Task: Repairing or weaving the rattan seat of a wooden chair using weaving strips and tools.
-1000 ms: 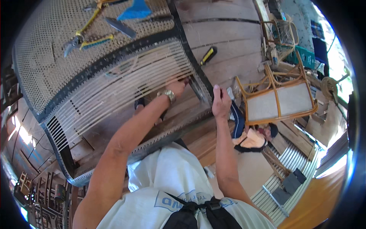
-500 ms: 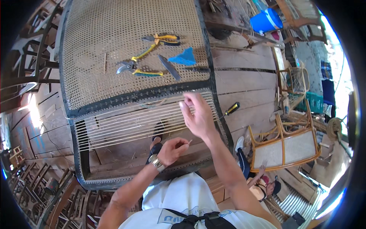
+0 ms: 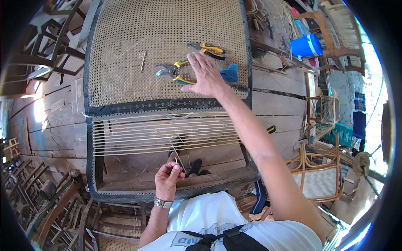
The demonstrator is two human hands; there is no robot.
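Observation:
My left hand [image 3: 168, 179] is closed in a pinch on a thin cane strand [image 3: 175, 152], low over the frame's near opening. My right hand [image 3: 207, 79] reaches forward with fingers spread, over the woven cane panel [image 3: 125, 37]. Beneath and beside it lie yellow-handled pruning shears [image 3: 167, 70], partly covered by the fingers. Just past the fingertips are yellow-and-black pliers [image 3: 212, 50]. A blue scrap [image 3: 229, 73] sits right of the wrist; the knife seen earlier is hidden. Parallel cane strands [image 3: 167, 136] span the dark wooden frame [image 3: 94, 175].
A short stick [image 3: 143, 61] lies on the panel. A screwdriver handle [image 3: 271, 129] shows right of the frame. Chair frames [image 3: 37, 188] crowd the left, and a cane-backed seat [image 3: 320, 180] stands at right, near another person's partly hidden leg [image 3: 258, 198]. A blue bucket [image 3: 305, 46] is far right.
My right hand has moved forward from the strands to above the shears, its fingers spreading. My left hand has shifted left and nearer me. The whole view has shifted.

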